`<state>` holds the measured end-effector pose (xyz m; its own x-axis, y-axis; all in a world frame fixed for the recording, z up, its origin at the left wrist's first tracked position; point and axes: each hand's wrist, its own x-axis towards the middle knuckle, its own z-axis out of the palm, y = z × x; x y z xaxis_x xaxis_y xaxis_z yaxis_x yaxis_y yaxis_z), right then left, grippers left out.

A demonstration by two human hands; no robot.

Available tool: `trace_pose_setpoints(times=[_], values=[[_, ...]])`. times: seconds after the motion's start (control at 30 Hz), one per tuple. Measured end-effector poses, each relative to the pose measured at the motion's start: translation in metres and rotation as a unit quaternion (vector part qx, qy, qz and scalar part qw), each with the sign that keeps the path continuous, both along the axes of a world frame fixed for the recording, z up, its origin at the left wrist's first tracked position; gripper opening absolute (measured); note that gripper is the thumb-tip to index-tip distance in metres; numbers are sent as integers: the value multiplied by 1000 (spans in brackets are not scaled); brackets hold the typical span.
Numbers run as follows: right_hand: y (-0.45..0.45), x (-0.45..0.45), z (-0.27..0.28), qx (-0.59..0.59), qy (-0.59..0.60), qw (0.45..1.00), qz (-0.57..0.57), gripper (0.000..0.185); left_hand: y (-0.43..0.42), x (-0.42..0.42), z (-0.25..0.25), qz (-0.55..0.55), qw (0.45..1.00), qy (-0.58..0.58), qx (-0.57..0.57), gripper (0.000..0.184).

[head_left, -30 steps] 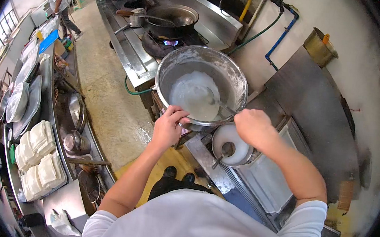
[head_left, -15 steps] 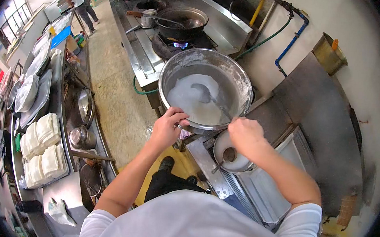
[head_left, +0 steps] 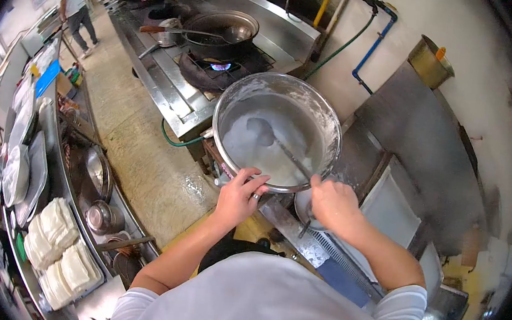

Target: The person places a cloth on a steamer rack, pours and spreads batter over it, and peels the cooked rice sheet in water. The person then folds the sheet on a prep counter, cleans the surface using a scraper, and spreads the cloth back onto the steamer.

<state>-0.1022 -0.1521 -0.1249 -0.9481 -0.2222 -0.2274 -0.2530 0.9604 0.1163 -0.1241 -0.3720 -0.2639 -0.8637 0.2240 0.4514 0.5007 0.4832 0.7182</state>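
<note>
Where behind the hands (head_left: 241, 194) (head_left: 336, 205), basin rim (head_left: 285, 190) partly invisible

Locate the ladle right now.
In the head view, the ladle is inside the big metal bowl, its handle slanting rightward into the right hand.

Commercial-style kitchen, shown by a wok (head_left: 207, 51) over a lit gas burner (head_left: 220, 67) on a long steel stove (head_left: 180, 86).
</note>
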Motion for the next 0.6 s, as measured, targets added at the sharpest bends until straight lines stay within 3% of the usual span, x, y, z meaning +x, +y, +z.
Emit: trace_pose_setpoints(times=[0.07,0.27,0.47,0.6], values=[[7,0,2,11,-6,1000,-10,20,-5,-4,-3,-28,1000,4,7,24],[-15,-2,77,-2,-134,991,4,18,-14,-16,-7,-80,997,13,13,25],[-28,1,-2,-17,6,995,-98,15,-18,-20,-8,-101,995,10,17,26],[-29,5,51,15,-81,995,-50,15,-16,-21,-8,-95,995,15,14,25]])
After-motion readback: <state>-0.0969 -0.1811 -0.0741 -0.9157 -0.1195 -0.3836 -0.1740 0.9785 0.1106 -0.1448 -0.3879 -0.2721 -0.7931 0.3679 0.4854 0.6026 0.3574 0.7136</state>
